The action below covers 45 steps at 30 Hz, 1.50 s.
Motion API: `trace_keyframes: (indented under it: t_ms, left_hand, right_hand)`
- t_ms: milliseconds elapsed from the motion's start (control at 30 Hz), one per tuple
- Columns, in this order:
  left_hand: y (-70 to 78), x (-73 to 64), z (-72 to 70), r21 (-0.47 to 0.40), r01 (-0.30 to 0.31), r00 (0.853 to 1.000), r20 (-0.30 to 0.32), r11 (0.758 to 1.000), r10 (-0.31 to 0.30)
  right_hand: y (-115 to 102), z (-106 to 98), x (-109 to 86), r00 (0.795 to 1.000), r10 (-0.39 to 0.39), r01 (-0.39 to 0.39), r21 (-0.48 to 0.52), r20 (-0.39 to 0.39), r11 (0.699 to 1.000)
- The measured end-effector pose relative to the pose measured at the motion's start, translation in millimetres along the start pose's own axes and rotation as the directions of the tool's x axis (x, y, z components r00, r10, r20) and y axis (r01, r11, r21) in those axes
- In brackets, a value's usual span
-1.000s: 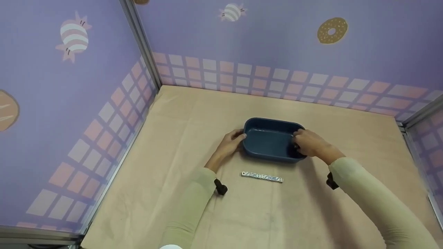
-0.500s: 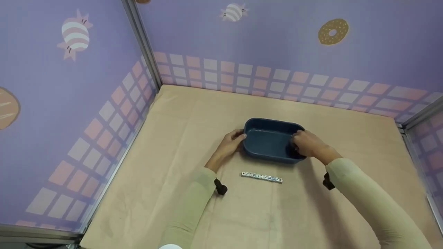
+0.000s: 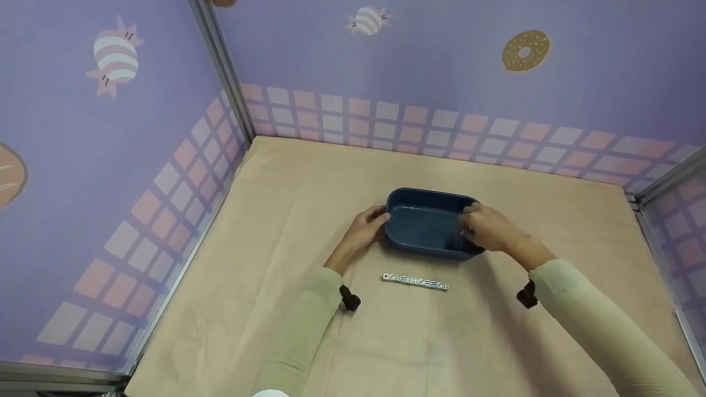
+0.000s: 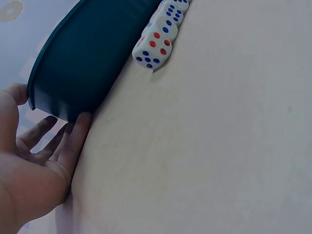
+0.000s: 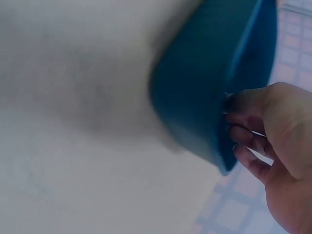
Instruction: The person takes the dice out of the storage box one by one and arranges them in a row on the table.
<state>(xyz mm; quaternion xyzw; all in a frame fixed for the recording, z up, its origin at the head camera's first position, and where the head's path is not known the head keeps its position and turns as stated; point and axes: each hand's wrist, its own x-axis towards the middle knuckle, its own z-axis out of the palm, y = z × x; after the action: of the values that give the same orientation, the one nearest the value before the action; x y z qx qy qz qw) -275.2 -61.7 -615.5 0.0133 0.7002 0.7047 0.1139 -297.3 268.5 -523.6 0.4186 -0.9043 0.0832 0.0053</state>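
Note:
A dark blue oblong tub (image 3: 422, 226) with rounded corners lies on the cloth. My left hand (image 3: 364, 229) grips its left end; in the left wrist view the thumb is at the rim and the fingers lie against the outer wall low down. My right hand (image 3: 488, 226) reaches over the right rim, its bent fingers inside the tub. Small pale spots show at those fingertips in the right wrist view; I cannot tell whether they pinch something. In front of the tub, several white dice (image 3: 415, 282) with blue and red dots form one straight row.
A beige cloth (image 3: 303, 193) covers the table. Purple printed panels (image 3: 441, 55) with pink and white squares stand behind and at both sides, joined by metal corner posts (image 3: 223, 66). A dark camera mount (image 3: 349, 298) sits at the left wrist.
My right wrist has shifted slightly to the right over the last half second, the fingers still inside the tub's right end. The left hand, the tub and the dice row keep their places.

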Motion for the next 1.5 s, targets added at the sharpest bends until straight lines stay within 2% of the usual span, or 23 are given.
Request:
trace_keyframes:
  t_ms: [233,367,633,767,933,1033,1133,1233,1333,1500]
  left_hand:
    - [-0.5,0.4,-0.1,0.035,-0.011,1.0,-0.001,0.999,0.011]
    - [-0.4,0.3,0.2,0.021,-0.007,1.0,-0.003,1.0,0.007]
    - [0.0,-2.0,-1.6,0.016,0.006,1.0,-0.011,1.0,-0.005]
    - [-0.8,-1.8,-1.9,0.011,0.008,1.0,-0.013,1.0,-0.008]
    - [-0.6,-2.0,-1.4,0.008,0.02,1.0,-0.015,1.0,-0.02]
    - [0.3,-1.2,-0.6,0.019,0.019,1.0,-0.015,1.0,-0.018]
    - [0.9,0.1,-0.3,0.035,0.006,1.0,-0.006,0.999,-0.006]
    - [1.0,-0.3,-0.7,0.039,-0.002,1.0,0.002,0.999,0.002]
    - [1.4,-1.3,-1.2,0.029,-0.005,1.0,0.005,1.0,0.005]
    - [1.6,-1.1,0.1,-0.017,-0.004,1.0,0.016,1.0,0.004]
  right_hand:
    - [-28.1,-13.7,-21.0,0.99,-0.07,0.082,0.091,-0.123,0.992]
    - [-44.6,-11.5,-39.4,0.987,-0.06,0.083,0.152,-0.15,0.985]
    - [-71.6,15.9,-72.2,0.985,-0.052,0.092,0.254,-0.162,0.963]
    - [-77.9,34.0,-82.6,0.99,0.0,0.041,0.284,-0.142,0.958]
    - [-84.1,50.8,-88.0,0.988,0.095,-0.047,0.347,-0.123,0.937]
    - [-86.0,58.8,-87.9,0.981,0.104,-0.042,0.348,-0.163,0.937]
    - [-85.2,68.1,-87.5,0.971,0.087,-0.014,0.31,-0.224,0.951]
    - [-85.5,76.2,-86.3,0.963,0.095,-0.021,0.282,-0.253,0.959]
    - [-86.9,81.1,-85.2,0.963,0.125,-0.051,0.296,-0.237,0.954]
    - [-88.1,85.8,-86.3,0.967,0.169,-0.09,0.365,-0.191,0.927]
